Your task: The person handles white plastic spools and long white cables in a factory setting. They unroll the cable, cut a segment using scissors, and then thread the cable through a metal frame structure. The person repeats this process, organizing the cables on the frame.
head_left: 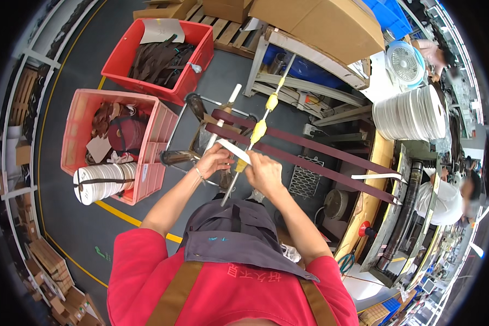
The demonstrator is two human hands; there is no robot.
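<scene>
White strap (234,151) is held across the metal rod (265,114), pinched by the nearly closed right hand (265,173), maybe so it can be made flat. Left of the rod, the left hand (214,161) is half curled; its grip cannot be told.

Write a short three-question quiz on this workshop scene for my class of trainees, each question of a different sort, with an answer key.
1. True or false: the right hand holds the white strip.

2. What colour are the long straps stretching away to the right of the hands?
A) green
B) maroon
C) white

3. How many reddish crates stand on the floor at the upper left?

Key: 1. True. 2. B. 3. Two.
</scene>
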